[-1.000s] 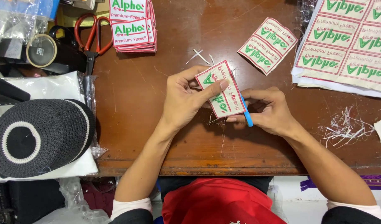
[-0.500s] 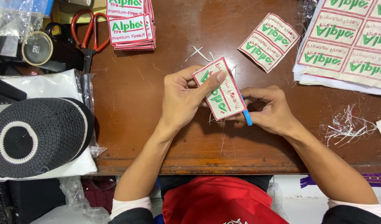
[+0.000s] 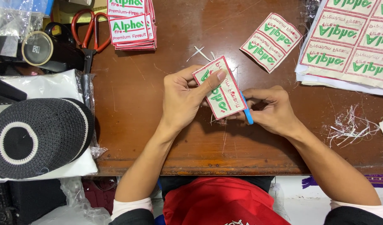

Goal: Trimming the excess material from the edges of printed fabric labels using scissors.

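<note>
Head cam looking straight down: the embroidered patch [image 3: 222, 88] (white, red border, green lettering) is held just above the brown wooden table [image 3: 158, 137], pretty much dead centre between both hands. Its long axis runs diagonally, from upper left near the left hand [image 3: 183, 100] down to lower right toward the right hand [image 3: 271, 109]. The left hand pinches the patch, thumb across its face and fingers behind. The right hand is curled closed around a small blue tool [image 3: 247, 111] that sits right at the patch's lower right edge, so that hand is nearer that edge.

Room-wise, there's bare wood under and in front of the hands. A pair of joined patches [image 3: 271, 41] lies up to the right, a patch stack [image 3: 131, 25] and red-handled scissors [image 3: 89, 31] up left, loose thread scraps [image 3: 346, 125] off to the right.
</note>
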